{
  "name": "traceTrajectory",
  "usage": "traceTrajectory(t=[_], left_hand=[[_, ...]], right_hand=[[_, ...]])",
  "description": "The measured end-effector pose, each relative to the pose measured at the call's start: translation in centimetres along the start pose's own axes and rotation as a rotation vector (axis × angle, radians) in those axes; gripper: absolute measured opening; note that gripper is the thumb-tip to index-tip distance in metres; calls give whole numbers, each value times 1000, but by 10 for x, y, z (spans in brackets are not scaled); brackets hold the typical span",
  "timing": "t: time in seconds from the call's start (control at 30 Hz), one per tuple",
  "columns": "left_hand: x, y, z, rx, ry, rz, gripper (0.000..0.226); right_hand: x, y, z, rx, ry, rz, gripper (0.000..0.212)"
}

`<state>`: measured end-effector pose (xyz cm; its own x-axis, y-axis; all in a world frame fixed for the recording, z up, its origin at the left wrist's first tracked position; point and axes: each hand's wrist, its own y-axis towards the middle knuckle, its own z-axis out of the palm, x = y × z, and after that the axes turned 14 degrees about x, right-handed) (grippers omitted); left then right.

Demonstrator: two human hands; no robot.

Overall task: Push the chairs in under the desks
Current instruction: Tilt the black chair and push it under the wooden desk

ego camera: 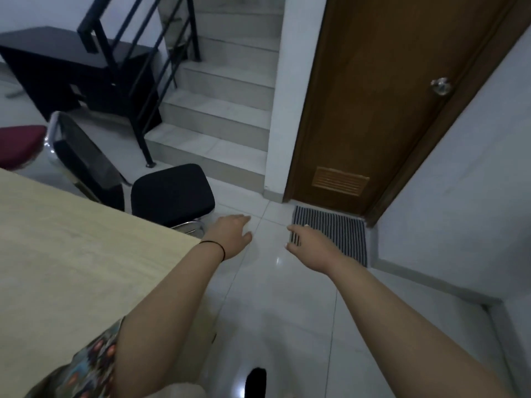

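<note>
Head view is showing us reaching out, left hand (230,235) and right hand (306,244) both loosely spread and holding nothing. At ten o'clock the black chair (172,193) is standing out beside the beige desk (71,248) — not yet tucked under, we are judging.

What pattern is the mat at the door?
Narrow dark and light stripes on the mat, seen in the head view.

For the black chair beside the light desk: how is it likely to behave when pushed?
The black chair appears to rest on a chrome sled frame, with no castors visible, so it would probably slide, not roll. The glossy tiled floor should let it glide fairly easily. A high push on the backrest might tip it slightly.
</note>
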<state>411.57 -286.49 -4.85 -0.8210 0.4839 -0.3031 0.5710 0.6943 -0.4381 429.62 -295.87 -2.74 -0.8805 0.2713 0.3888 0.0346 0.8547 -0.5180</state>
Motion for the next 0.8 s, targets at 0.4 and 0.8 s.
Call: traceTrajectory(t=[0.4, 0.8], left_hand=[[43, 139, -106, -81, 81, -206, 57], [93, 260, -218, -230, -74, -530, 54]], right_hand=[[5, 177, -125, 0, -230, -183, 57], [62, 367, -282, 118, -361, -499, 58]])
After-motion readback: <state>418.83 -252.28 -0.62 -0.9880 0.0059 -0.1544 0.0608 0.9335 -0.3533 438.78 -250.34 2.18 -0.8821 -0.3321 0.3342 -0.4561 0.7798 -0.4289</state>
